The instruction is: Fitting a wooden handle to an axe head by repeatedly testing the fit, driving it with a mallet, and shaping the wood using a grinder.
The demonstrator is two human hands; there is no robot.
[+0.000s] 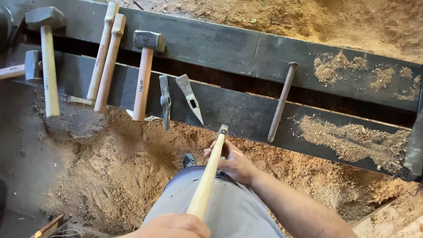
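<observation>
Your arms are bare: no sleeve, glove, watch or ring shows on them. Your right hand [233, 163] sits near the middle of the frame and your left hand [174, 227] at the bottom edge. You wear grey trousers [229, 207], plain cloth, in the lower middle. Above them, a dark shoe [189, 160] with a teal tint shows its toe.

A workshop: hammers [143, 75] hang on a steel rack [246, 48] above sawdust [119, 176].
</observation>
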